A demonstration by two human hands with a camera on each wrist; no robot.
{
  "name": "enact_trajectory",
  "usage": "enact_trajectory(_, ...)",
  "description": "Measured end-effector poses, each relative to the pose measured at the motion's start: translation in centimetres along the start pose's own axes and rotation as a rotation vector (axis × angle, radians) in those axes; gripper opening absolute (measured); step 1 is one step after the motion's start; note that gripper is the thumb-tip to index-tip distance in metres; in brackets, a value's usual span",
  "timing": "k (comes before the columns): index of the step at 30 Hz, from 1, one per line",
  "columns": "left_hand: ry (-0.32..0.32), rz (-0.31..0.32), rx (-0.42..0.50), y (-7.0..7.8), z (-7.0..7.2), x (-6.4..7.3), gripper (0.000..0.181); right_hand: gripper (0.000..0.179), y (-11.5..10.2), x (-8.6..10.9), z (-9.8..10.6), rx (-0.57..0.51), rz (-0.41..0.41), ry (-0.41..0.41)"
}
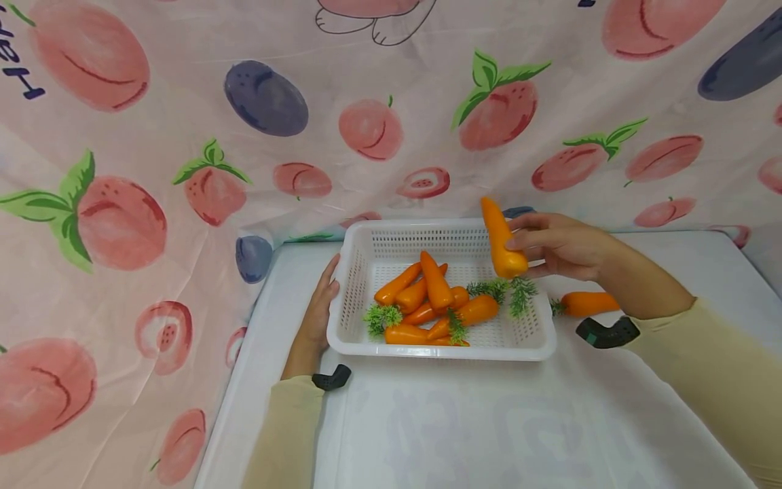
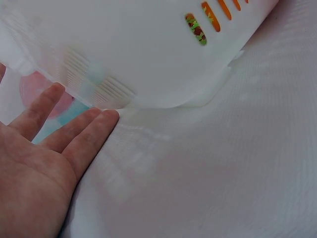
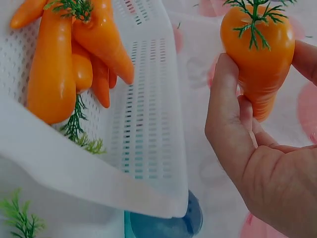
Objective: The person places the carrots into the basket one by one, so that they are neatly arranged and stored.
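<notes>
A toy carrot [image 1: 504, 244] with a green leafy top is held up by my right hand [image 1: 565, 246] above the right side of a white plastic basket [image 1: 440, 352]. In the right wrist view the fingers and thumb pinch this carrot [image 3: 257, 64] around its thick orange body, leaves toward the camera. Several more orange carrots [image 1: 434, 282] lie in a pile inside the basket, some with green tops. At the basket's left end, my left hand [image 1: 316, 305] touches the outer wall. Its fingers look straight in the left wrist view, tips against the basket's side [image 2: 143, 59].
Another carrot [image 1: 586, 303] lies on the white table [image 1: 476, 428] to the right of the basket, partly behind the right forearm. A fruit-print cloth [image 1: 379, 81] hangs behind the table and at its left side. Both wrists wear black bands [image 1: 332, 377].
</notes>
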State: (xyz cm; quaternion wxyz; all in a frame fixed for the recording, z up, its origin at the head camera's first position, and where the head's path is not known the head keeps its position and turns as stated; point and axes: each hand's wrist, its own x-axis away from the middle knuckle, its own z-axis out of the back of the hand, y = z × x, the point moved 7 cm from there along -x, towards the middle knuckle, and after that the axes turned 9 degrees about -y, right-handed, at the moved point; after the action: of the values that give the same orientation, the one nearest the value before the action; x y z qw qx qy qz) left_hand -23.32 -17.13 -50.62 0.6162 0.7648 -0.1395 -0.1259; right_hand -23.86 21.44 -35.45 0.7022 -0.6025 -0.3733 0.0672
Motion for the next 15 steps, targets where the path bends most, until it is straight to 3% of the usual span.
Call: enact_trajectory(15, -0.001, -0.003, 0.011, 0.1, -0.1, 0.0, 0.057, 0.065, -0.8, -1.2, -2.3, 0.007, 0.009, -0.032)
